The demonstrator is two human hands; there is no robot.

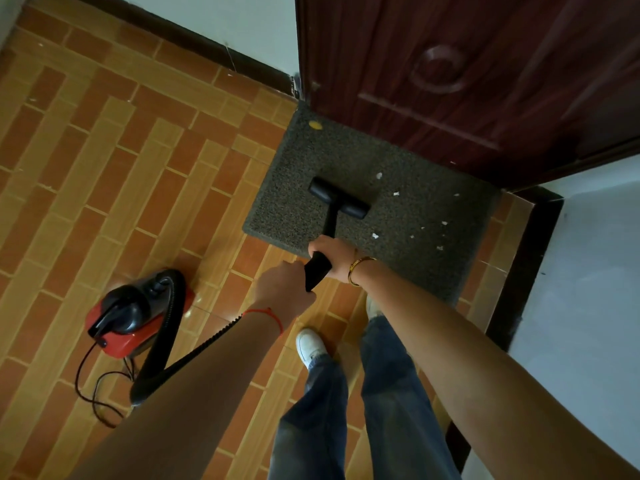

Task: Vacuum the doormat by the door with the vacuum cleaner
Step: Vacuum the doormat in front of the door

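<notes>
A dark grey doormat [298,188] lies on the floor against the dark red door [467,71]. The black vacuum nozzle [338,198] rests flat on the mat's middle, its wand [330,226] running back to me. My right hand [334,257] grips the wand's black handle from above. My left hand [282,289] holds the same handle just behind it. White paper scraps [394,194] dot the mat to the right of the nozzle, and a yellow bit [315,125] sits near its far left corner.
The red and black vacuum body [135,315] stands on the orange tiled floor [114,174] to my left, its ribbed hose [166,358] looping toward my left arm and its cord [90,393] trailing beside it. My feet stand just short of the mat. A white wall [581,271] is at right.
</notes>
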